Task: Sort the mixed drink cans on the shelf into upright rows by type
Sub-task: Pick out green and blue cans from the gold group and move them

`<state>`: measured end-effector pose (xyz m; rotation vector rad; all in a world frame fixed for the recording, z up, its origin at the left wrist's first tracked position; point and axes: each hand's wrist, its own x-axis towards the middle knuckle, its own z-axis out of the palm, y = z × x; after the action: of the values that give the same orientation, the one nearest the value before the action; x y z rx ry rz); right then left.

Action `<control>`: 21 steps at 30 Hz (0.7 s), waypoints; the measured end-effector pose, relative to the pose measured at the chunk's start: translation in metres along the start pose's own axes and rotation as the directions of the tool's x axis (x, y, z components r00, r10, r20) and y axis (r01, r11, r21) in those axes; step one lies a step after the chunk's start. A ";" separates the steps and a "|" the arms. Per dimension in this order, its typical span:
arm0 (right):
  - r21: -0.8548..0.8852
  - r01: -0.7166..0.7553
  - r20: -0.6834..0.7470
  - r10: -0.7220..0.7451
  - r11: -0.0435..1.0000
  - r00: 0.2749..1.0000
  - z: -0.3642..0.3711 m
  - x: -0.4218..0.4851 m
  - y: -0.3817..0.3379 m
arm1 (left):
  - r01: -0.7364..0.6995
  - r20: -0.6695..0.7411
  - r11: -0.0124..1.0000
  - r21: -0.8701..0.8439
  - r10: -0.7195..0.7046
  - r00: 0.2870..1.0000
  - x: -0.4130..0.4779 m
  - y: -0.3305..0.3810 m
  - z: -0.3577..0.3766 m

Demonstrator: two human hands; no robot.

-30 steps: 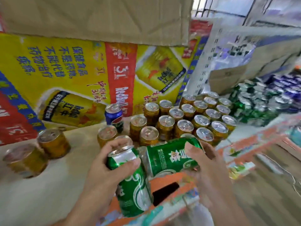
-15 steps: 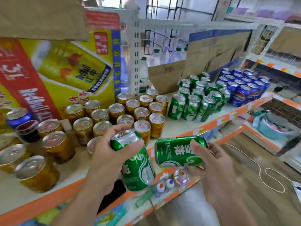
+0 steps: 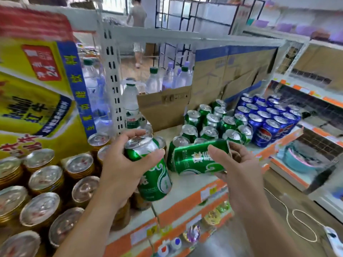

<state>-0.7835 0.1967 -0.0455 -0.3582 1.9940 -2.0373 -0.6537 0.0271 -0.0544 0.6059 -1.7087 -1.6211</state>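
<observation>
Head view: gripping tilted can (image 3: 156,179) in left hand (image 3: 118,164), clasping sideways can (image 3: 193,160) in right hand (image 3: 241,171) at three o'clock. Stiff, slick, seemingly full (so weighty); best taken mid-wall.

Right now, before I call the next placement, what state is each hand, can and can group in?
left hand, gripping a can.
tilted green can, held in the left hand, top leaning away.
right hand, holding a can.
sideways green can, held in the right hand, lying horizontal.
shelved green cans, upright, grouped.
blue cans, upright, in rows.
gold cans, upright, clustered.
water bottle, upright, capped.
</observation>
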 end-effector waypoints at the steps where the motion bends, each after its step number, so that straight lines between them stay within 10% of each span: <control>1: 0.002 0.022 0.012 -0.022 1.000 1.000 0.005 0.016 -0.003 | -0.014 -0.008 0.999 0.028 0.015 1.000 0.009 -0.001 0.003; 12: -0.375 0.388 0.276 -0.299 0.842 0.914 0.069 0.164 0.005 | -0.130 -0.081 0.937 0.325 0.164 0.983 0.057 0.001 0.022; 21: -0.643 0.716 0.740 -0.021 0.273 0.672 0.093 0.260 0.021 | -0.030 -0.217 0.900 0.435 0.138 0.966 0.109 -0.001 0.063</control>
<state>-0.9929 0.0158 -0.0666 -1.6824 2.4506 -0.3973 -0.7715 -0.0124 -0.0360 0.8884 -1.8837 -1.0563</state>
